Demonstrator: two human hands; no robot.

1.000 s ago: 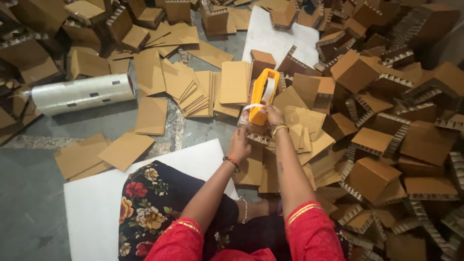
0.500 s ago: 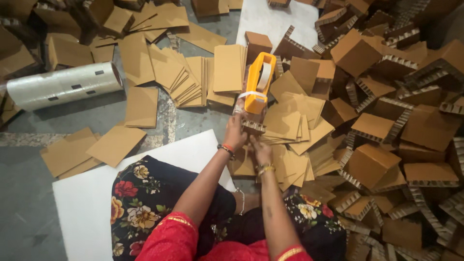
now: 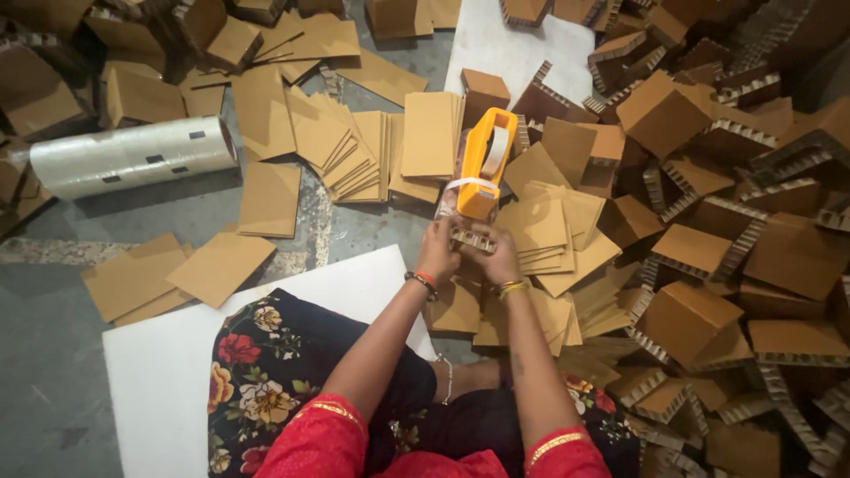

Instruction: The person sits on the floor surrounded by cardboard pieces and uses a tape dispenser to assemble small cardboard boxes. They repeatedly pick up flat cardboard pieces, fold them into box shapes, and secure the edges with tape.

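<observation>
A yellow tape dispenser (image 3: pixel 482 164), brown cardboard sheets (image 3: pixel 429 134), red sleeves (image 3: pixel 553 456), black floral-patterned cloth (image 3: pixel 266 363).

place: packing workshop floor | signs: heaped honeycomb cardboard blocks (image 3: pixel 691 310) | flat cardboard sheets (image 3: pixel 266 199) | plastic film roll (image 3: pixel 133 157)

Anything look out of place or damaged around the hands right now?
Nothing looks damaged. Both hands, left hand and right hand, grip a small corrugated piece under the yellow tape dispenser. The cardboard sheets lie scattered unevenly across the floor.
</observation>
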